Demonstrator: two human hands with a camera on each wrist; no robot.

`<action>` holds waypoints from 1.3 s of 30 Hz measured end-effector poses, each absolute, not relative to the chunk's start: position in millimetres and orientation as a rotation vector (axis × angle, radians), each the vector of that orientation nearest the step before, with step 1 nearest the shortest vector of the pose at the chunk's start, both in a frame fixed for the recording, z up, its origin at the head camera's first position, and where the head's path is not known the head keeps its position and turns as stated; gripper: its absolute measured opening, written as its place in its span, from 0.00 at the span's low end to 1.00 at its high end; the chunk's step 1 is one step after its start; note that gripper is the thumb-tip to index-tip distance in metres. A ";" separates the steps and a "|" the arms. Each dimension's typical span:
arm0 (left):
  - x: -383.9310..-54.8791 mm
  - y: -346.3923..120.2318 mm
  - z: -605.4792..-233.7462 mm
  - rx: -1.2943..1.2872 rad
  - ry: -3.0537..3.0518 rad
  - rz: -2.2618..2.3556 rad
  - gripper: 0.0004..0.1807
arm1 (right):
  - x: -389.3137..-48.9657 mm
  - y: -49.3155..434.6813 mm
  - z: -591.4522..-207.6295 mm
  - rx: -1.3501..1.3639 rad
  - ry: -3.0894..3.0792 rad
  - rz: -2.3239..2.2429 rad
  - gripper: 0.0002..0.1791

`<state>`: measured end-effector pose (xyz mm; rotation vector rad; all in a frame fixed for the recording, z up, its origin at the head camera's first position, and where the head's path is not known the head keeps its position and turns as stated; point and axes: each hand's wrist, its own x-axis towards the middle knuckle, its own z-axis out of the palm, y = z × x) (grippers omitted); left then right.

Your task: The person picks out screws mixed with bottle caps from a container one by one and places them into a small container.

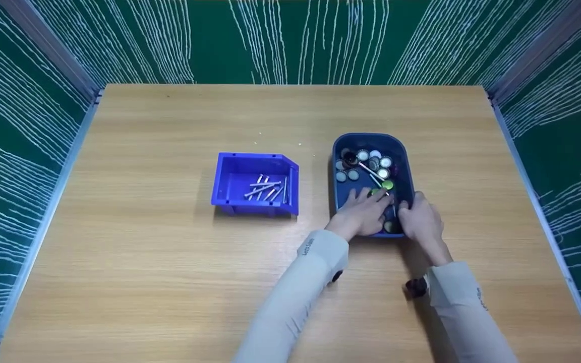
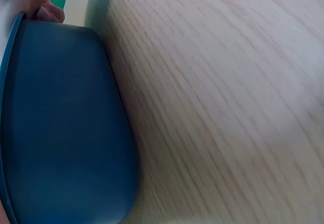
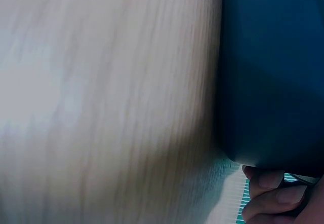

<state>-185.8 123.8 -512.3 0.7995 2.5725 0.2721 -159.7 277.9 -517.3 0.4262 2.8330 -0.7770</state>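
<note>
My left hand [image 1: 363,214] reaches over the near left rim of a dark blue tub [image 1: 368,137], fingers extended down among its contents. The right hand [image 1: 421,219] grips the tub's right wall near the front corner. In the right wrist view, its curled fingers [image 3: 276,193] show at the end of the tub wall [image 3: 273,72]. Inside the tub lie several round bottle caps [image 1: 385,162], some silver and some green, and long metal screws [image 1: 371,171]. The left hand covers part of the front of the tub. The tub's outer wall [image 2: 66,122] fills the left wrist view's left side.
Left of the tub stands a bright blue open-front bin [image 1: 230,171] with several long screws [image 1: 265,189] in it. Both are on a wooden table [image 1: 144,282]. Small white specks lie behind them. Green curtains [image 1: 215,45] with white lines surround the table.
</note>
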 end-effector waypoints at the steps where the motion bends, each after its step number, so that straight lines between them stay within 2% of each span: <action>1: -185.7 123.8 -512.5 0.797 2.580 0.274 0.32 | -159.6 277.9 -517.5 0.426 2.835 -0.779 0.25; 12: -184.2 124.4 -515.0 0.686 2.694 0.225 0.35 | -159.5 277.1 -517.6 0.419 2.827 -0.789 0.26; 30: -181.2 128.7 -515.9 0.566 2.947 0.053 0.20 | -159.1 278.7 -519.3 0.428 2.837 -0.783 0.29; 36: -182.6 131.1 -516.6 0.491 2.957 0.027 0.26 | -159.4 278.3 -518.9 0.426 2.833 -0.772 0.28; 39: -182.6 131.8 -517.0 0.474 2.970 -0.057 0.23 | -160.0 277.9 -518.6 0.428 2.819 -0.772 0.28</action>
